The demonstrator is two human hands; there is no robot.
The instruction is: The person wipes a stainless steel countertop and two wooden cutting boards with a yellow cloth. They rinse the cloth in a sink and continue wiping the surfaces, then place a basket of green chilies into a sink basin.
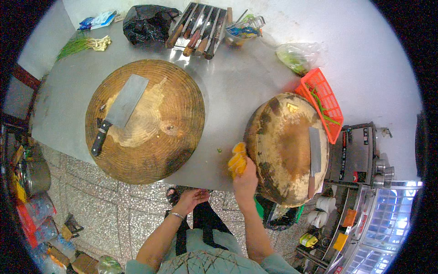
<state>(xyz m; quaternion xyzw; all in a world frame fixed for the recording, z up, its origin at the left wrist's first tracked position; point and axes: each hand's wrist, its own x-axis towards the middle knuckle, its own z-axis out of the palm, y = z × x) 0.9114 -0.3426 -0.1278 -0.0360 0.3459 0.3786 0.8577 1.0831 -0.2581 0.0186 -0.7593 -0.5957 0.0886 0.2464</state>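
Note:
My right hand [245, 181] holds a bunched yellow cloth [238, 160] against the metal tabletop [219, 102], just left of the right-hand round wooden chopping block [284, 150]. A cleaver [314, 150] with a wooden handle lies along that block's right side, and small yellowish pieces [292, 108] sit near its far edge. My left hand [192, 200], with a bracelet at the wrist, is at the table's near edge and holds nothing; its fingers look loosely together. On the larger left-hand chopping block [178, 99] rests a broad cleaver [128, 101] with a black handle. A green scrap [219, 150] lies between the blocks.
Along the back stand a black plastic bag [149, 24], a knife rack [200, 29] and a container of utensils [244, 29]. Green stalks [84, 44] lie back left. A red basket [323, 99] with green peppers leans by the right block. A lined bin [280, 215] stands below.

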